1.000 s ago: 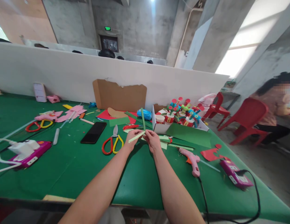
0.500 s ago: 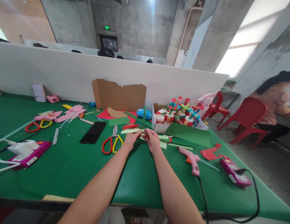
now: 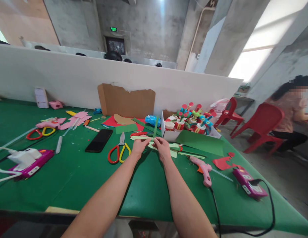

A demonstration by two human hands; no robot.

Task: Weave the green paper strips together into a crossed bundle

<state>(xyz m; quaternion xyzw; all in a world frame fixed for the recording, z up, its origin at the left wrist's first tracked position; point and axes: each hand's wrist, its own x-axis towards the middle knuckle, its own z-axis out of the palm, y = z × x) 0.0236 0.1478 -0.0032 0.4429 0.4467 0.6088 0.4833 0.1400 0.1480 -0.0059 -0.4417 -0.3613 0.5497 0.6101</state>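
My left hand [image 3: 139, 148] and my right hand [image 3: 162, 147] meet over the middle of the green table [image 3: 76, 178], fingers pinched together. Between them they hold two crossed paper strips: a light green strip [image 3: 141, 138] that runs leftward from the fingertips and a dark green strip [image 3: 155, 127] that stands up and slightly right. Red-and-yellow scissors [image 3: 119, 151] lie just left of my left hand. A pink glue gun [image 3: 203, 168] lies to the right of my right hand.
A black phone [image 3: 99, 140] lies left of the scissors. A white box of paper-cup figures [image 3: 191, 125] and a green sheet [image 3: 200, 142] sit behind my hands. Pink power strips [image 3: 32, 162] [image 3: 250, 185] lie at both sides. A person sits on a red chair [image 3: 265, 127] at right.
The light green strip swung from slanting down-left to nearly level. The dark green strip tipped from leaning left to leaning slightly right. My hands stayed in place.
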